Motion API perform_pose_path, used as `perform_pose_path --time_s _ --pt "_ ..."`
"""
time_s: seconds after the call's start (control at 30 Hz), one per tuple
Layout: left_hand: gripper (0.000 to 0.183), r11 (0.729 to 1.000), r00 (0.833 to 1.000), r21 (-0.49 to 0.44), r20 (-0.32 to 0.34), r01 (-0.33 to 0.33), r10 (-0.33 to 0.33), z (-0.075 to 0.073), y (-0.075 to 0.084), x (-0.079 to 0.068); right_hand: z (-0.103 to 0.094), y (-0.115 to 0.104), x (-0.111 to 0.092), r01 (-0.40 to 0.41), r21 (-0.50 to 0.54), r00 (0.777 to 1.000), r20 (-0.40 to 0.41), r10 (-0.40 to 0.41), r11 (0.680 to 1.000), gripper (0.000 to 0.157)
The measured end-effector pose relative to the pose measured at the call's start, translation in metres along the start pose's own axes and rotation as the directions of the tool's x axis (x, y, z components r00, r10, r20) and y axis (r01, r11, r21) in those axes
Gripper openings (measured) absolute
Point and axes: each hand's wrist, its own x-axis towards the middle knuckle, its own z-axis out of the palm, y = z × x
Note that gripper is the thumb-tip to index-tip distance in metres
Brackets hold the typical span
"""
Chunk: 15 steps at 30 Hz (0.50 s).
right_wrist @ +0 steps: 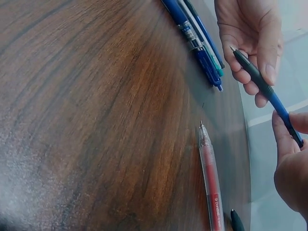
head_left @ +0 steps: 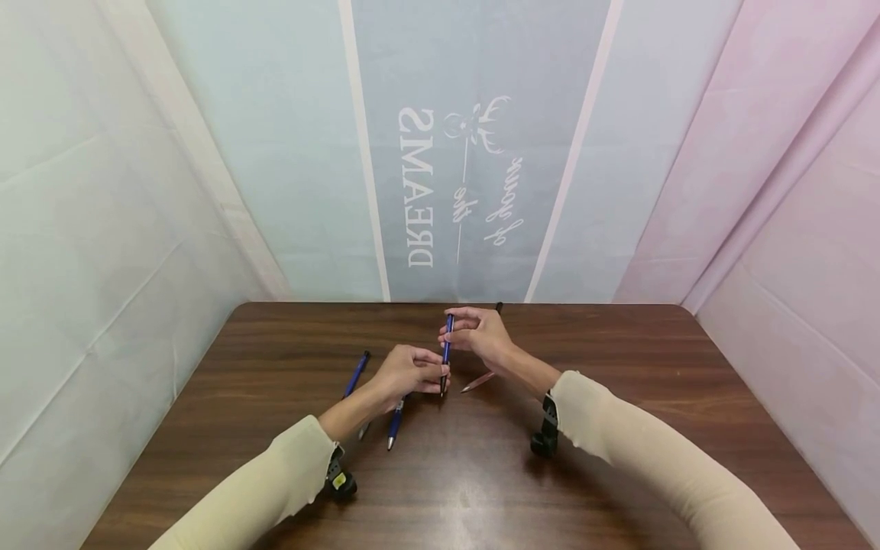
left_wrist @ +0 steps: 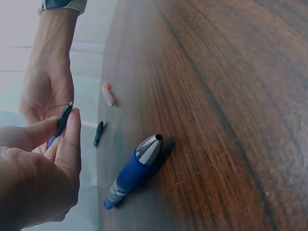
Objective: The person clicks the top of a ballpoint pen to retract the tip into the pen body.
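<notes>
Both hands hold one blue pen (head_left: 448,350) with a black grip, its bare metal point aimed down toward the table. My left hand (head_left: 407,371) pinches it at the black grip (right_wrist: 255,74), thumb on one side and fingers on the other. Higher up, my right hand (head_left: 483,334) has the blue barrel's end between thumb and fingertips. Under the right hand lies a clear pen with a red refill (right_wrist: 211,185). Close by the left hand rests a thick blue pen with a silver tip (left_wrist: 132,173).
Another blue pen (head_left: 356,374) with a black end and a slim pale pen (head_left: 364,430) lie left, partly behind the left forearm. A black-ended pen (head_left: 498,307) sits at the brown table's (head_left: 619,428) back edge. Fabric walls (head_left: 309,153) enclose the table.
</notes>
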Motion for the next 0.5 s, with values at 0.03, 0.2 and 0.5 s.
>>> perform_pose_path --time_s 0.03,0.2,0.5 --pt "0.022 1.0 1.0 0.0 0.0 0.002 -0.002 0.0002 -0.0004 -0.0002 0.0001 0.0002 -0.0004 0.002 0.001 1.0 0.001 -0.002 1.0 0.049" --pt "0.021 1.0 1.0 0.009 -0.007 0.007 -0.007 0.0005 -0.0011 -0.0003 0.0006 -0.0007 -0.0018 0.005 -0.022 0.999 0.035 -0.004 1.0 0.054" --pt "0.022 1.0 1.0 0.009 -0.011 -0.006 0.006 -0.0024 -0.0014 0.001 0.002 0.0002 -0.0014 -0.006 0.008 0.999 0.039 0.005 1.0 0.06"
